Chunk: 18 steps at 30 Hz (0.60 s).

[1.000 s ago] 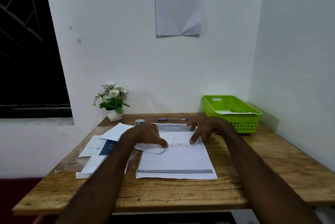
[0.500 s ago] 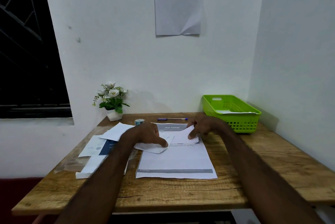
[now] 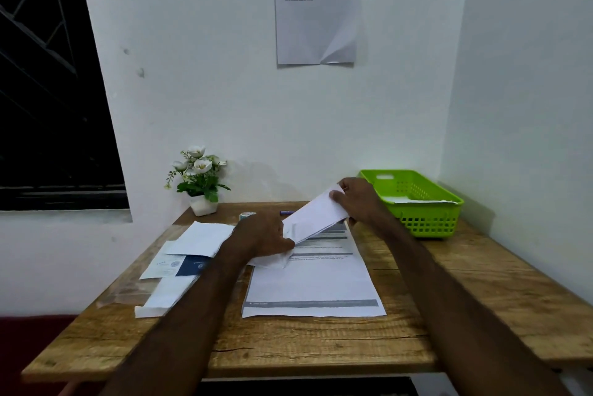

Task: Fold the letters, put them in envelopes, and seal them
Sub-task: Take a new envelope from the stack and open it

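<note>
A printed letter lies flat in the middle of the wooden table. Its far part is covered by a white envelope, which is lifted and tilted up to the right. My right hand pinches the envelope's upper right end. My left hand grips its lower left end, close to the table. To the left lie more white envelopes, a dark blue and white card and a folded white sheet.
A green plastic basket with white paper in it stands at the back right. A small tape roll, a pen and a potted white flower stand along the back edge. Walls close in behind and on the right.
My right hand has lifted the envelope's right end up off the letter, towards the basket. My left hand stays low at its left end.
</note>
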{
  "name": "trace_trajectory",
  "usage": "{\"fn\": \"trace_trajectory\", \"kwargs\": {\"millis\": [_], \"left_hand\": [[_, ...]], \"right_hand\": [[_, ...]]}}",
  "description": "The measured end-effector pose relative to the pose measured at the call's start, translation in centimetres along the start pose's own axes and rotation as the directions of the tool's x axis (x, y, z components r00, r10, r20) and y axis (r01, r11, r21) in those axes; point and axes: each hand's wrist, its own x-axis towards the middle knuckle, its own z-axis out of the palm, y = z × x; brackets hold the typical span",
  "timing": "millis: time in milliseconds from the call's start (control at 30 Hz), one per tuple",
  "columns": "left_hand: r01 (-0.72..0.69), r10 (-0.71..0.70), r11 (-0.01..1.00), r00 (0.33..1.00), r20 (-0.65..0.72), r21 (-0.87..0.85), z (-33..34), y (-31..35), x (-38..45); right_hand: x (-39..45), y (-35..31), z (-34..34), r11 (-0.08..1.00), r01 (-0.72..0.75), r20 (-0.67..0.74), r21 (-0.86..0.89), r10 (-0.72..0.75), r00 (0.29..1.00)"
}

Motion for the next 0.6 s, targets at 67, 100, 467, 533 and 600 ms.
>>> {"fn": "trace_trajectory", "kwargs": {"millis": [67, 100, 467, 533, 600], "left_hand": [[-0.007, 0.008, 1.0, 0.999, -0.044, 0.019, -0.1, 0.1, -0.1], [-0.002, 0.004, 1.0, 0.998, -0.066, 0.025, -0.1, 0.0, -0.1], [0.102, -0.096, 0.975, 0.995, 0.039, -0.199, -0.2, -1.6, 0.7], [0.118, -0.105, 0.958, 0.992, 0.064, -0.261, 0.0, -2.1, 0.9], [0.14, -0.116, 0.941, 0.989, 0.096, -0.306, 0.1, -2.5, 1.1]], "right_hand": [[0.2, -0.4, -0.4, 0.996, 0.089, -0.152, 0.007, -0.087, 0.985], [0.2, -0.7, -0.6, 0.992, 0.124, -0.237, 0.014, -0.117, 0.965], [-0.2, -2.4, -3.1, 0.81, 0.151, -0.351, 0.567, 0.071, 0.934], [-0.4, -2.5, -3.4, 0.76, 0.086, -0.265, 0.644, 0.116, 0.957], [-0.4, -2.2, -3.2, 0.779, -0.009, -0.175, 0.626, 0.152, 0.973]]}}
